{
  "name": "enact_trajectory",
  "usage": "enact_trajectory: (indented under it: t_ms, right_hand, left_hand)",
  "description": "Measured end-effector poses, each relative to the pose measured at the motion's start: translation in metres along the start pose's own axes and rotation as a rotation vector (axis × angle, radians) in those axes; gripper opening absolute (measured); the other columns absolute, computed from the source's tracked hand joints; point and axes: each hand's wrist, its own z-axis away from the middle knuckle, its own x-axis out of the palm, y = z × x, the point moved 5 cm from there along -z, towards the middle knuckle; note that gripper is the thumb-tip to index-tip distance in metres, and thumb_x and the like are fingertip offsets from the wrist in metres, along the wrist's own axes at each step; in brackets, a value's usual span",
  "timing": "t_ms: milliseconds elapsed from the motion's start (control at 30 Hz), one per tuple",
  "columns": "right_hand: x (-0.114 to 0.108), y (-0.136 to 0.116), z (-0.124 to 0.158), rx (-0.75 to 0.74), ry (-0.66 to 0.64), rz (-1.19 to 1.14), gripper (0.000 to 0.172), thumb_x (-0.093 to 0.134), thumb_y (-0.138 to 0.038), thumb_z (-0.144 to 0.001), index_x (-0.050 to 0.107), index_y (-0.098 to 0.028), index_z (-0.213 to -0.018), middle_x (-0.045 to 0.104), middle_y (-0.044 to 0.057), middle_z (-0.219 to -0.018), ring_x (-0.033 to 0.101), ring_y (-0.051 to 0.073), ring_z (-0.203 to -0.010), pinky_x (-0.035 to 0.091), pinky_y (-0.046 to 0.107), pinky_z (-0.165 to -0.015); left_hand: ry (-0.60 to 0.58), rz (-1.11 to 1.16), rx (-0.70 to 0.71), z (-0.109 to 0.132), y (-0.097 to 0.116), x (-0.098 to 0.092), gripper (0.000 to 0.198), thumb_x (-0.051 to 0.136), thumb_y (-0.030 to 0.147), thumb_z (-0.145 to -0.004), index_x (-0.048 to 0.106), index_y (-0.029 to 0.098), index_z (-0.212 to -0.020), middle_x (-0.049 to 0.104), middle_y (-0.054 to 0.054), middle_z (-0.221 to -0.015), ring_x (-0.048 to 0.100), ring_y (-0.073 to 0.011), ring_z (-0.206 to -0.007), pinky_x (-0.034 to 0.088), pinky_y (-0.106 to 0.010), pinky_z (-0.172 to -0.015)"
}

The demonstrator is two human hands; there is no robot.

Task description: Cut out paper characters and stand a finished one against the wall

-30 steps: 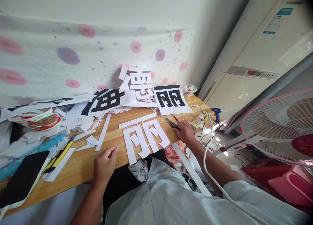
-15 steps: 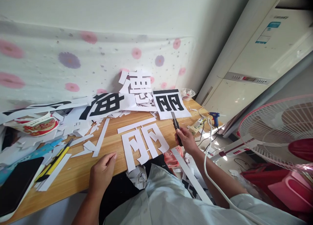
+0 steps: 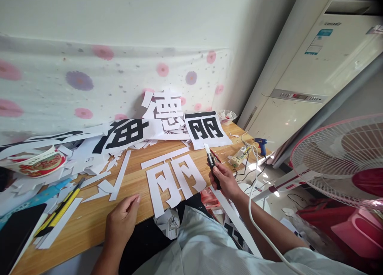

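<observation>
My right hand (image 3: 225,179) is wrapped round a black utility knife (image 3: 213,167), its blade out and pointing up and away over the table. The knife is just right of a white cut-out character (image 3: 155,183), which lies flat at the table's front edge. Beyond the blade tip lies a printed sheet (image 3: 209,142) with the same character in black. My left hand (image 3: 122,219) rests at the front edge, left of the cut-out, fingers curled closed with nothing seen in them. A thin reddish stick (image 3: 215,155) lies behind the knife.
Paper scraps, a yellow utility knife (image 3: 61,207), a phone (image 3: 20,235) and a paper bowl (image 3: 42,162) lie left. A power strip (image 3: 239,156) and blue glue gun (image 3: 261,145) sit right, near a fan (image 3: 344,159). A white cable (image 3: 253,203) crosses my right arm.
The camera view has shifted slightly, so table things appear a little lower and further left. My right hand still holds the knife, drawn slightly nearer to me; the left stays curled.
</observation>
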Motion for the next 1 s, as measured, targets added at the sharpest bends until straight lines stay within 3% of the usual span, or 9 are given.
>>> enact_trajectory:
  t_ms: [467, 600, 800, 867, 933, 1000]
  right_hand:
    - [-0.002, 0.005, 0.001, 0.058, -0.011, -0.074, 0.053, 0.080, -0.068, -0.094, 0.075, -0.022, -0.120, 0.064, -0.002, -0.069, 0.051, 0.011, -0.044, 0.037, 0.024, -0.040]
    - [-0.009, 0.008, 0.002, 0.094, 0.038, -0.046, 0.054, 0.079, -0.072, -0.094, 0.075, -0.022, -0.116, 0.063, -0.002, -0.068, 0.051, 0.012, -0.044, 0.036, 0.024, -0.040]
    - [-0.022, 0.012, -0.001, 0.112, 0.116, 0.038, 0.042, 0.086, -0.060, -0.089, 0.072, -0.022, -0.102, 0.064, -0.002, -0.076, 0.051, 0.011, -0.051, 0.038, 0.023, -0.043]
    - [-0.029, 0.012, -0.005, 0.061, 0.137, 0.105, 0.040, 0.086, -0.053, -0.087, 0.074, -0.023, -0.112, 0.070, 0.002, -0.088, 0.056, 0.013, -0.059, 0.045, 0.025, -0.046]
    - [-0.040, 0.014, -0.011, 0.023, 0.149, 0.240, 0.050, 0.082, -0.045, -0.086, 0.074, -0.024, -0.130, 0.075, 0.005, -0.101, 0.061, 0.017, -0.068, 0.050, 0.028, -0.051]
    - [-0.054, 0.018, -0.019, 0.007, 0.169, 0.446, 0.058, 0.076, -0.040, -0.087, 0.072, -0.023, -0.142, 0.077, 0.007, -0.098, 0.063, 0.019, -0.067, 0.053, 0.032, -0.054]
  left_hand:
    - [0.020, -0.005, 0.024, 0.001, 0.004, -0.002, 0.032, 0.069, 0.061, -0.091, 0.086, 0.035, -0.098, 0.088, 0.001, -0.105, 0.085, -0.0331, -0.094, 0.066, -0.049, -0.100]
    - [0.023, 0.002, 0.066, 0.005, 0.009, -0.001, 0.030, 0.070, 0.056, -0.095, 0.086, 0.031, -0.101, 0.088, -0.002, -0.104, 0.085, -0.0311, -0.092, 0.067, -0.045, -0.096]
    - [0.027, 0.030, 0.141, 0.009, 0.024, -0.004, 0.027, 0.070, 0.048, -0.099, 0.086, 0.026, -0.102, 0.087, -0.005, -0.102, 0.084, -0.0265, -0.089, 0.067, -0.038, -0.091]
    - [0.031, 0.030, 0.159, 0.009, 0.027, -0.004, 0.027, 0.069, 0.046, -0.100, 0.086, 0.025, -0.101, 0.087, -0.005, -0.103, 0.084, -0.0263, -0.093, 0.066, -0.036, -0.090]
    - [0.032, 0.023, 0.167, 0.009, 0.030, -0.005, 0.027, 0.068, 0.045, -0.100, 0.086, 0.025, -0.100, 0.087, -0.005, -0.103, 0.083, -0.0262, -0.095, 0.066, -0.035, -0.090]
    - [0.031, 0.014, 0.167, 0.009, 0.031, -0.004, 0.028, 0.067, 0.045, -0.101, 0.086, 0.025, -0.100, 0.087, -0.005, -0.102, 0.083, -0.0262, -0.095, 0.066, -0.036, -0.090]
